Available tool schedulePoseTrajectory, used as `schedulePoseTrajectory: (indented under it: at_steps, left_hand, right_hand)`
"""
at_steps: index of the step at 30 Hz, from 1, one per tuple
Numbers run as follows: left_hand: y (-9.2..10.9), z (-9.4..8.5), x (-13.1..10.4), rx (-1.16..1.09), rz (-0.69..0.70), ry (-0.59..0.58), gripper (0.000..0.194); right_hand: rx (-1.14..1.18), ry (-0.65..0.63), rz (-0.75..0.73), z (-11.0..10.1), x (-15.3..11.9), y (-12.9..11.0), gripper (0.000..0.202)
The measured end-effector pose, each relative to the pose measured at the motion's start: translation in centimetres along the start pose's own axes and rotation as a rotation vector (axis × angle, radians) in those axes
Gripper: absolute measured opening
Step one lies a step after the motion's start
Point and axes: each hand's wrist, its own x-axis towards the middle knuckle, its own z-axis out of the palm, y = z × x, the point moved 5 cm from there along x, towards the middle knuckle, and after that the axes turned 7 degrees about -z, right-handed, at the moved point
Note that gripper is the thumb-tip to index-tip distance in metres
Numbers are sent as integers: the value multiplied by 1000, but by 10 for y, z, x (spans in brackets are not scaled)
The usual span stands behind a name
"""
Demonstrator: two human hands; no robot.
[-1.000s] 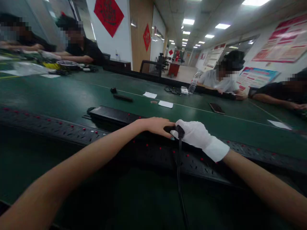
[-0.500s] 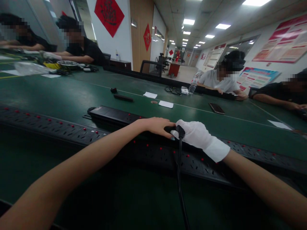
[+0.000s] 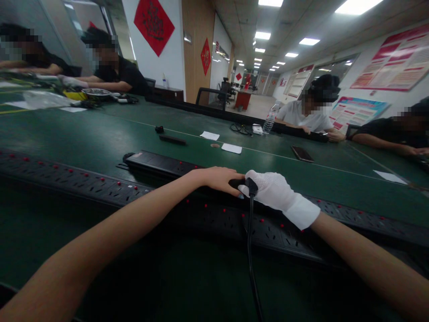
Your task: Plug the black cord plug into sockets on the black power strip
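"Item one?"
"Plug (image 3: 252, 186), black, prongs hidden, its black cord (image 3: 250, 250) hanging toward me. I grip it in my gloved right hand (image 3: 270, 191)."
"Item two?"
"Power strip (image 3: 157, 162), black, long, lying flat; red dots on top, pale patch near its left end; partly hidden under my left hand (image 3: 219, 178)."

An open lane of green tabletop (image 3: 261, 162) runs just beyond the left grip (image 3: 219, 180) and right grip (image 3: 268, 191), bounded by white cards (image 3: 231, 148) and a phone (image 3: 302, 153); below both, a black cord (image 3: 250, 241) and long power strip (image 3: 214, 219) obstruct.
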Motion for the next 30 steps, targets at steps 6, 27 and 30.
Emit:
schedulePoseTrajectory:
  at_steps: [6, 27, 30]
  left_hand:
    - [-1, 1, 0, -5, -2, -5, 67]
    - [-2, 0, 0, -48, -16, -6, 70]
    - [-2, 0, 0, -50, -2, -4, 70]
  right_hand:
    - [-3, 5, -7, 0, -1, 0, 29]
    - [-9, 7, -16, 2, 0, 1, 39]
    - [8, 2, -12, 1, 0, 1, 38]
